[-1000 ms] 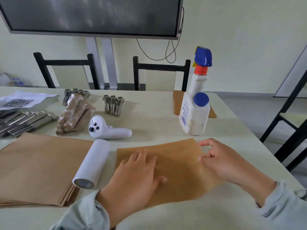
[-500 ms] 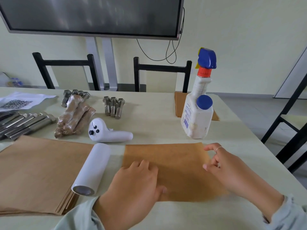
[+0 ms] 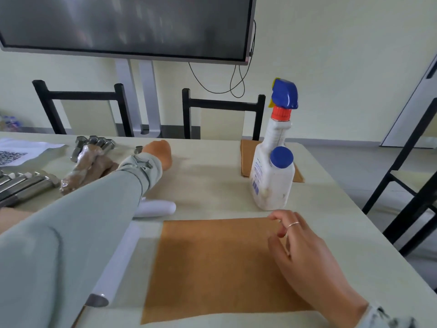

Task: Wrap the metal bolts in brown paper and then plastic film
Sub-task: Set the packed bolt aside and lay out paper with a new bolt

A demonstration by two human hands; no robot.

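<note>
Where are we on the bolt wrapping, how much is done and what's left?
Done: one wrapped bundle in paper and film lies at the far left. In hand: a fresh brown paper sheet is laid flat, the right hand resting on its edge, while the left hand reaches over the small bolts; its grip is hidden. Left: those bolts, the long bolts, and filming from the roll.

2 hands, 1 spray bottle, 2 chairs, 1 film roll
</note>
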